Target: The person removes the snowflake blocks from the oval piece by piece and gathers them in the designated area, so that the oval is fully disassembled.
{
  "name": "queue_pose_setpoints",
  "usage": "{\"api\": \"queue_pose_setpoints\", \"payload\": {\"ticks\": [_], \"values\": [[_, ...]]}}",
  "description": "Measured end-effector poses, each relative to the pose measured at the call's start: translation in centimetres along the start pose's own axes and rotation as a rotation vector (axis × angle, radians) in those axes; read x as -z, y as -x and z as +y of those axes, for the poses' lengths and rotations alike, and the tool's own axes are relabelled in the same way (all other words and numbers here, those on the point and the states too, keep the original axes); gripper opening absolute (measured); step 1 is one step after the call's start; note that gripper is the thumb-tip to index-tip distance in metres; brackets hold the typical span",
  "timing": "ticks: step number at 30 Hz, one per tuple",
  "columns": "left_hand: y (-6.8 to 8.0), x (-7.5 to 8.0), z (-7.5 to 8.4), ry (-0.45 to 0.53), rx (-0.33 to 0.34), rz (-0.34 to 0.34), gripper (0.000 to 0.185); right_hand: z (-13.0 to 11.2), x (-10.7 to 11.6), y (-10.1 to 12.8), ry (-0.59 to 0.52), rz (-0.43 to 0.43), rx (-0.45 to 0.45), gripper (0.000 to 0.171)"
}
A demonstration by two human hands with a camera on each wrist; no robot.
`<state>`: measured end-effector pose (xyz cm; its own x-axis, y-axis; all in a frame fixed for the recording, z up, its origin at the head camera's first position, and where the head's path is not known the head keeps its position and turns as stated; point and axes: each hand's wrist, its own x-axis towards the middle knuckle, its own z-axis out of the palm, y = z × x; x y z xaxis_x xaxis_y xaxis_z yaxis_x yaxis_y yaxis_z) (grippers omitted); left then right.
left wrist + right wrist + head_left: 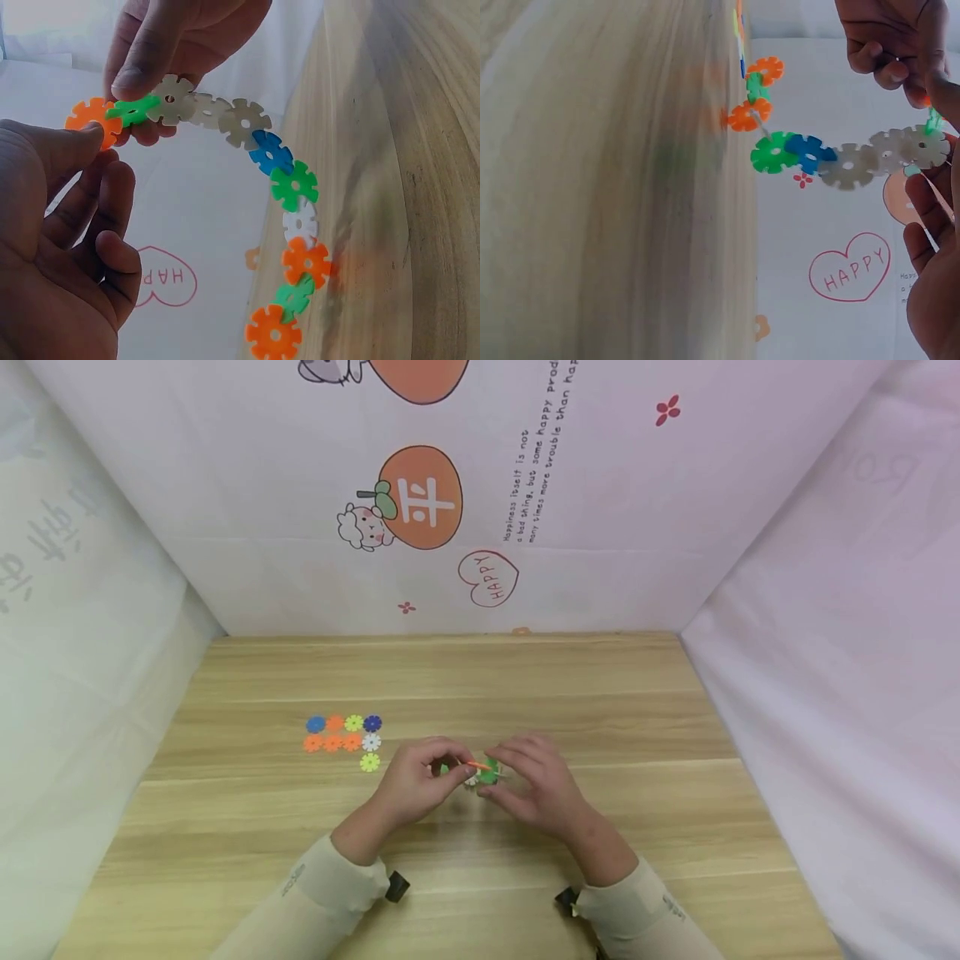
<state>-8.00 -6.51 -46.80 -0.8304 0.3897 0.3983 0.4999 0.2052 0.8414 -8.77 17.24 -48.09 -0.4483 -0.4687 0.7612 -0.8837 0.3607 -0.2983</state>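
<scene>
Head view: two hands meet over the middle of the wooden desk (675, 827), and a chain of snowflake discs (480, 771) is between them.
Loose discs: a small group of spare discs (347, 739) lies flat on the desk, well to the left of the hands; blue, orange, yellow-green and white ones.
Left hand: the left hand (416, 781) has its fingers curled, and the thumb and fingertip pinch the orange end disc (93, 120); the other fingers (112, 247) are bent loosely under it.
Chain: in the left wrist view the chain goes from the orange end disc through a green disc (133, 110) and pale discs, then curves down through blue, green, white and orange towards the desk. It seems the low end rests on the wood, but I cannot tell surely.
Right hand: the right hand (534, 781) grips the pale disc (171, 97) just beside the green one; its fingers (146, 56) are closed on it from above.
Advice for the step: I judge that a disc is being joined at the upper end. It is better to hold both pieces near the slots, to turn one crosswise to the other, and to push straight so the chain does not bend open.
</scene>
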Motion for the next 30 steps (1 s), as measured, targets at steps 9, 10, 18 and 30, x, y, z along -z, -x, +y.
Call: {"api": "queue_pose_setpoints", "payload": {"ticks": [9,10,18,30], "values": [[0.0,0.1,-0.1,-0.043,-0.018,0.026,0.014,0.0,-0.2,0.4,0.023,-0.005,-0.003,0.036],[0.0,0.1,-0.1,-0.045,-0.022,0.028,0.013,0.0,-0.2,0.4,0.027,-0.006,-0.001,0.036],[0.0,0.3,-0.1,-0.066,-0.052,0.052,0.013,-0.1,-0.2,0.2,0.037,-0.008,0.004,0.035],[0.5,5.4,-0.7,-0.113,0.051,0.243,0.005,1.5,0.7,1.7,0.044,0.069,-0.007,0.034]]}}
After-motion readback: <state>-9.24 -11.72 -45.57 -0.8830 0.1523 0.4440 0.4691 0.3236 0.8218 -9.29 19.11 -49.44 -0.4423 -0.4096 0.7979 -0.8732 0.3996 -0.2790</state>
